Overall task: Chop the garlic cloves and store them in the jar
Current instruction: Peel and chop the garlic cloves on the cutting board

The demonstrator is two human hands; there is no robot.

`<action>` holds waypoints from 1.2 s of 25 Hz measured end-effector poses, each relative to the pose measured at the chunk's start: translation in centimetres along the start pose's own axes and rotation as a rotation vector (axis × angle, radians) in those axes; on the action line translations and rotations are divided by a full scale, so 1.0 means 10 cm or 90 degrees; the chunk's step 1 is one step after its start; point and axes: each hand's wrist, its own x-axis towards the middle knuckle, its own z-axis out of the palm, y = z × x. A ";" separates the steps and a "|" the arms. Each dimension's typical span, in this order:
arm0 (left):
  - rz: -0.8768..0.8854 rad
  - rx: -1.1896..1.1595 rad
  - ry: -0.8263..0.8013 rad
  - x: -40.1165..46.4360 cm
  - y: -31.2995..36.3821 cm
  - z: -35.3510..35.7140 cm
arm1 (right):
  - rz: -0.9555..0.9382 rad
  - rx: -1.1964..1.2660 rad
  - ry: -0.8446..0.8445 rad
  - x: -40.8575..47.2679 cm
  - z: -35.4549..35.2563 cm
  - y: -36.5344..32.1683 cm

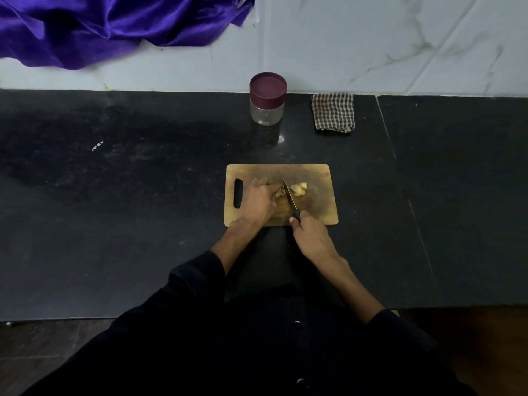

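A right hand (310, 238) grips a knife (290, 198) by its handle, blade among garlic cloves (298, 188) on a wooden cutting board (320, 207); the left hand (258, 200) pins garlic with curled fingers. The lidded jar (267, 99) stands behind the board.

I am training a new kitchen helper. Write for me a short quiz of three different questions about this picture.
1. True or false: the jar has its lid on.
2. Which hand has its grip on the knife?
3. Where is the checked cloth? A) on the cutting board B) right of the jar, by the wall C) inside the jar

Key: 1 true. 2 the right hand; the left hand steadies the garlic. 3 B.
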 end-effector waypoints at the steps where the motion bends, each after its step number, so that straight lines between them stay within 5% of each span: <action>1: -0.002 -0.003 -0.003 0.01 -0.01 0.00 | 0.000 -0.002 0.002 -0.01 0.01 0.00; 30: -0.029 -0.041 -0.104 0.09 0.07 -0.19 | 0.007 -0.075 0.025 0.20 -0.03 -0.30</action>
